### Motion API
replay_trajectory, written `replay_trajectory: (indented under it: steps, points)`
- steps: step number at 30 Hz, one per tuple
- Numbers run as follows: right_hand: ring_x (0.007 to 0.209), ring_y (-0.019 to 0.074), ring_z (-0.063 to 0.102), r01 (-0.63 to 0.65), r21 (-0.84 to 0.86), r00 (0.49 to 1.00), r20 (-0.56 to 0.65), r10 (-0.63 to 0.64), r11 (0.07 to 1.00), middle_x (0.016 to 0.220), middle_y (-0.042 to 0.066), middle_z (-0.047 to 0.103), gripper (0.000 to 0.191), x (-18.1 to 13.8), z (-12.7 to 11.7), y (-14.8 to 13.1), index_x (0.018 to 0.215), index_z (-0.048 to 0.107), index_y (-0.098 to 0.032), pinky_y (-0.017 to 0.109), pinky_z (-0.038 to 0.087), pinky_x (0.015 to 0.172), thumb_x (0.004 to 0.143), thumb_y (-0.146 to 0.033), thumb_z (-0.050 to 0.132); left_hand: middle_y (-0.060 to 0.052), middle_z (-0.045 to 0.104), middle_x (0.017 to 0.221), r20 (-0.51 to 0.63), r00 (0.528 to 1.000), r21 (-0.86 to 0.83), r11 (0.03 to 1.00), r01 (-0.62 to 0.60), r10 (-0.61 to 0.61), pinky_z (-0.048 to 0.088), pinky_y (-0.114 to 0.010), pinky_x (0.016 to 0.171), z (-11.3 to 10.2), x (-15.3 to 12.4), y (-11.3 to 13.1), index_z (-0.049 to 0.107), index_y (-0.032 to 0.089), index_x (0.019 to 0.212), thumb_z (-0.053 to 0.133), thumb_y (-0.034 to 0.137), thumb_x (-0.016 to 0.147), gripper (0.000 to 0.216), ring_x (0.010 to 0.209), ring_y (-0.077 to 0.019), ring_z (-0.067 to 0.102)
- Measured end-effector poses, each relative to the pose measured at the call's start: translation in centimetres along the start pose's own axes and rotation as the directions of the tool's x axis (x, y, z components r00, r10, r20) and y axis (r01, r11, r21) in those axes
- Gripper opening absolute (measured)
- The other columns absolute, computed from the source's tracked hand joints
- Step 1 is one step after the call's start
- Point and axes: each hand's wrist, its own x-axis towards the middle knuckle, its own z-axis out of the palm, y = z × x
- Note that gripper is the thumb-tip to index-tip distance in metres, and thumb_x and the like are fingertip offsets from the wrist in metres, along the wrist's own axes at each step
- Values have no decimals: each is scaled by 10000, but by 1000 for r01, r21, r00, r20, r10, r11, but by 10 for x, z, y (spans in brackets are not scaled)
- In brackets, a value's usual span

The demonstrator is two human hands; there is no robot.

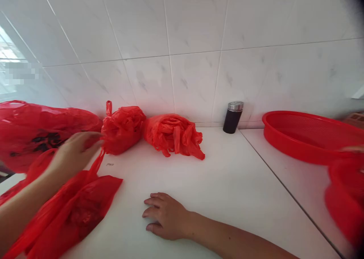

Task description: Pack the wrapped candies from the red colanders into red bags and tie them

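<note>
Worktop [227, 179] in white bears a red plastic bag [92, 206] at near left, the right hand [169, 217] lying palm down nearby, grip relaxed and spread, and the left hand [75, 151], its grip pinched on the bag's handle [98, 164].

Before the white tiled wall [196, 81], left to right on the flat white worktop [241, 187]: bulging red plastic bag [17, 130], rounded red plastic bag [125, 128], crumpled red plastic bundle [173, 136], black cylindrical flask [232, 119], round red plastic basket [295, 149]. In front of the rounded one, a loose red plastic bag [88, 213].
</note>
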Motion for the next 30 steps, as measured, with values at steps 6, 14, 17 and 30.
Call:
replay_trajectory:
  steps: [6, 14, 17, 30]
  points:
    - [1183, 175, 545, -156, 75, 973, -160, 167, 985, 1196, 37, 648, 296, -29, -27, 9, 1166, 626, -238, 317, 390, 1065, 889, -309, 547, -42, 476, 1430, 79, 840, -26, 843, -537, 537, 233, -441, 1123, 56, 22, 193, 557, 319, 1291, 476, 509, 862, 476, 1346, -286, 351]
    - [1341, 332, 351, -570, -6, 626, -651, 429, 822, 1404, 148, 467, 351, -26, -99, 81, 1207, 605, -166, 528, 272, 1096, 866, -175, 519, -112, 136, 1612, 308, 803, 49, 834, -549, 510, 31, -752, 1032, 122, 77, 241, 304, 365, 1476, 786, 511, 545, 1059, 1432, -477, 29]
    - [1114, 257, 569, -543, 21, 659, -610, 441, 840, 1146, 117, 660, 317, -28, -102, 95, 1148, 642, -139, 407, 420, 999, 865, -118, 503, -132, 163, 1605, 390, 782, 76, 829, -554, 487, 180, -753, 996, 134, 82, 239, 232, 392, 1494, 850, 425, 454, 1210, 1410, -497, 137]
    - [1028, 200, 676, -499, 36, 692, -584, 424, 866, 1033, -62, 721, 466, -209, -211, 1, 908, 747, -359, 336, 536, 764, 937, -320, 284, -161, 262, 1571, 303, 863, 218, 852, -475, 404, 231, -676, 1023, 160, 84, 224, 319, 278, 1493, 436, 54, 820, 718, 1417, -425, 208]
